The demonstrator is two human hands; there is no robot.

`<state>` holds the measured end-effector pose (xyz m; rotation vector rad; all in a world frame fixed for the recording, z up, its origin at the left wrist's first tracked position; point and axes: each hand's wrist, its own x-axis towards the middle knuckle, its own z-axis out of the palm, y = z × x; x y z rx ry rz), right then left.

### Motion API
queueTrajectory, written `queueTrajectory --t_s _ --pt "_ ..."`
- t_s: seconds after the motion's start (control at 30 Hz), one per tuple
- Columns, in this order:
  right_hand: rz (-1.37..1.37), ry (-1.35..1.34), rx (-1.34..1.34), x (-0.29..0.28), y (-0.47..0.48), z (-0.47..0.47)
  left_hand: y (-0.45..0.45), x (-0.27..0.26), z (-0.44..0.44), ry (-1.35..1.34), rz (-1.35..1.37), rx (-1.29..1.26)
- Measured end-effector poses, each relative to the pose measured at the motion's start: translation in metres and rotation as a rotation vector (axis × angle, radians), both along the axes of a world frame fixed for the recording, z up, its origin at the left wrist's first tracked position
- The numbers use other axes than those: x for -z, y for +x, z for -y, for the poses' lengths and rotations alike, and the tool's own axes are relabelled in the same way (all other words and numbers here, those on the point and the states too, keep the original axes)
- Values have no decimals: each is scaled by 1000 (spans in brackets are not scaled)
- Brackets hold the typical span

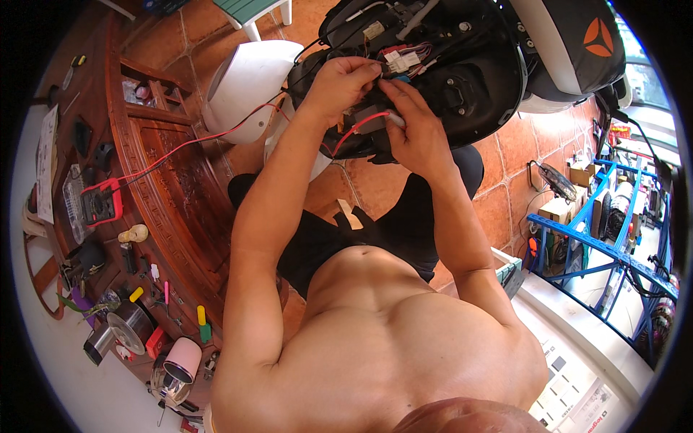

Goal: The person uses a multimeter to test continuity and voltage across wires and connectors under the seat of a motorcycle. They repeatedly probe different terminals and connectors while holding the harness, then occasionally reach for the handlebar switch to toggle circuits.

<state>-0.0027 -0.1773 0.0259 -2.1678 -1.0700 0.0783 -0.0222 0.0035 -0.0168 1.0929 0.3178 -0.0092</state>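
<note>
My left hand (346,86) pinches a small dark part (385,70), perhaps a connector, over the open black body of a scooter (476,70). Close against it, my right hand (419,127) has its fingertips at the same spot. A test probe (397,120) with a red lead (357,127) is held in the right palm. White wire connectors (401,60) with several coloured wires lie just beyond my fingers. The red and black leads run left to a multimeter (102,203) in a red case on the wooden desk. My fingers hide the contact point.
A white body panel (252,89) stands on the tiled floor between desk and scooter. The carved wooden desk (178,189) runs along my left, with screwdrivers and a pink cup (183,360) on it. At right are a blue metal rack (584,238) and a small fan (557,181).
</note>
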Motion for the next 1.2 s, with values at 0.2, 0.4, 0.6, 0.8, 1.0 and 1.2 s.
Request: queueTrajectory --t_s 0.2,0.4,0.6,0.8,1.0,1.2 --pt "12 23 -2 2 1 0 -2 -1 14 90 26 -173" --pt "9 53 -7 4 -1 -1 -4 7 19 -26 52 -250" --pt "40 71 -16 7 -5 -2 -2 7 11 -76 23 -232" --pt "-11 60 -4 7 -9 -1 3 2 9 -50 -1 -227" --pt "-26 57 -8 8 -12 -1 5 -3 8 -25 -15 -200" --pt "-57 74 -15 8 -11 -3 5 -11 10 79 -23 -226"
